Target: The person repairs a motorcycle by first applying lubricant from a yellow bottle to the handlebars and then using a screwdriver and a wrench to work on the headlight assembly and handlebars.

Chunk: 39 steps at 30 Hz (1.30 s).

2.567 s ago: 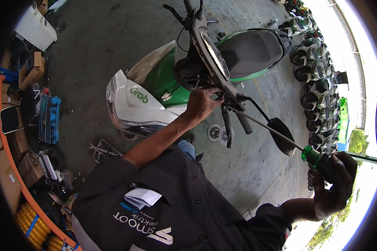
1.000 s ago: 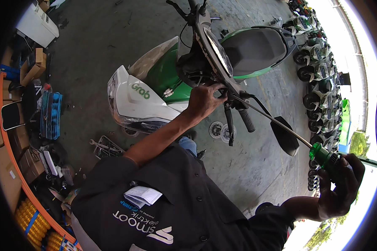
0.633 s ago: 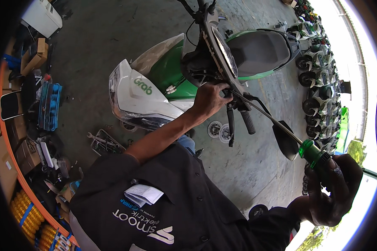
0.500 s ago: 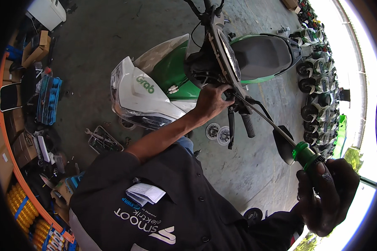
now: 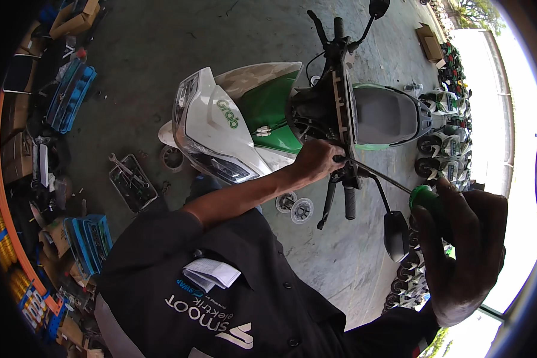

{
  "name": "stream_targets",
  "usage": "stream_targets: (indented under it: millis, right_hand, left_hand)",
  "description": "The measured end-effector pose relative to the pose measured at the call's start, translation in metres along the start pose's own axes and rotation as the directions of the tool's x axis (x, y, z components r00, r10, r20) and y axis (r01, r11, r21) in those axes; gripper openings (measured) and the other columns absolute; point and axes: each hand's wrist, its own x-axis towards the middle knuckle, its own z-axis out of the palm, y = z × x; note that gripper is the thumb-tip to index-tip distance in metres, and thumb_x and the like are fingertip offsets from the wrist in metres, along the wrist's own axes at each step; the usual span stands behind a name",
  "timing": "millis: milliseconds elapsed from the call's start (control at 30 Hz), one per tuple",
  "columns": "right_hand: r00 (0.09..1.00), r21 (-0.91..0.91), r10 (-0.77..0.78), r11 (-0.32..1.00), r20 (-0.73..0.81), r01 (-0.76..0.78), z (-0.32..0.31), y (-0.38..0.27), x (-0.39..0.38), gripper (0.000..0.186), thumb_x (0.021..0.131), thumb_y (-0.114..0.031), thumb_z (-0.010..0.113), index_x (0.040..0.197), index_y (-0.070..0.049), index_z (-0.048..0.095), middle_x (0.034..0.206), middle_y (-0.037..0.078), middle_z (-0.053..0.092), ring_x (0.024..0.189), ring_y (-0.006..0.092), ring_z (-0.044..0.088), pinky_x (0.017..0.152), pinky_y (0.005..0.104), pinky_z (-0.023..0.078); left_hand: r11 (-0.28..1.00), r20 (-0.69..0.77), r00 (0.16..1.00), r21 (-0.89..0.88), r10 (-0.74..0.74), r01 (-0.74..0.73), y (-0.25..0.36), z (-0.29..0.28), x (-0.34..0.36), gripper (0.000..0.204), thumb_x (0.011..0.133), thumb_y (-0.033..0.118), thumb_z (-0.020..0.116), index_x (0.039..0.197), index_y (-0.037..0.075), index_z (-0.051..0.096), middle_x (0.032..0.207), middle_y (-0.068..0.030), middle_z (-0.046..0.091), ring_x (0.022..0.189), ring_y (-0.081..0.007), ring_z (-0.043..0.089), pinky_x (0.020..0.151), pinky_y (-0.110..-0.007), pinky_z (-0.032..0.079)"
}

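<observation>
Wide floor [image 5: 140, 77] borders the nearest scooter [image 5: 238, 119]; at its handlebar cover [image 5: 343, 104], left hand [image 5: 317, 161] narrow, contents unclear; beside it, right hand [image 5: 465, 244] holding one screwdriver [image 5: 422, 196]; near it, two discs [image 5: 302, 210].

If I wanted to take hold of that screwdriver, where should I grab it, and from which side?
Probably by the thick green handle, coming from the picture's lower right: the thin metal shaft slants up and left toward the scooter's handlebar. The right hand holds it that way.

Screwdriver handle [image 5: 423, 198] partly behind right hand [image 5: 468, 253]
</observation>
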Motion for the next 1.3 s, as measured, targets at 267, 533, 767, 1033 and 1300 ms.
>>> stream_targets:
  millis: [267,533,767,1033,1300]
  right_hand:
    - [0.978,-0.037,0.037,0.999,0.207,-0.030,-0.023,0.000,0.000,0.058,0.076,0.014,0.067,0.132,0.000,0.060,0.118,0.022,0.056,0.095,0.0297,0.064,0.077,0.0380,0.059]
    - [0.973,-0.183,-0.002,0.982,0.229,0.045,-0.031,0.010,0.005,0.044,0.095,-0.012,0.058,0.138,-0.001,0.055,0.125,0.022,0.065,0.096,0.0277,0.071,0.094,0.0423,0.052]
    - [0.977,-0.154,0.068,0.987,0.200,-0.037,-0.024,0.013,-0.008,0.055,0.096,-0.017,0.057,0.147,0.000,0.046,0.120,0.021,0.062,0.085,0.0275,0.064,0.084,0.0387,0.053]
    - [0.986,-0.159,0.096,0.985,0.136,-0.074,-0.019,0.018,-0.012,0.055,0.097,-0.018,0.057,0.148,-0.001,0.045,0.118,0.020,0.065,0.075,0.0228,0.058,0.069,0.0316,0.052]
    - [0.970,-0.019,0.077,0.997,0.232,-0.074,-0.031,0.022,-0.021,0.081,0.089,-0.038,0.070,0.153,-0.001,0.036,0.129,0.021,0.054,0.103,0.0276,0.058,0.077,0.0326,0.051]
  left_hand:
    - [0.999,0.170,0.985,-0.001,0.043,-0.043,0.008,-0.005,0.007,0.028,0.082,0.036,0.077,0.104,0.018,0.078,0.081,-0.0157,0.072,0.074,-0.0318,0.071,0.069,-0.042,0.058]
    - [0.997,0.105,0.992,-0.036,0.076,-0.072,-0.002,-0.001,0.005,0.031,0.081,0.037,0.078,0.104,0.016,0.078,0.077,-0.0164,0.071,0.073,-0.0330,0.071,0.070,-0.042,0.057]
    - [0.997,0.115,0.990,0.000,0.083,-0.083,-0.007,-0.001,0.004,0.037,0.081,0.041,0.078,0.106,0.014,0.077,0.071,-0.0176,0.069,0.069,-0.0332,0.071,0.068,-0.044,0.057]
    - [0.995,0.092,0.992,0.030,0.090,-0.093,-0.008,0.001,0.004,0.035,0.082,0.041,0.078,0.104,0.015,0.076,0.068,-0.0155,0.068,0.063,-0.0306,0.069,0.064,-0.042,0.056]
    - [0.993,0.026,0.993,-0.033,0.117,-0.116,-0.009,0.002,0.003,0.034,0.082,0.041,0.078,0.102,0.014,0.074,0.068,-0.0150,0.068,0.064,-0.0322,0.069,0.064,-0.043,0.055]
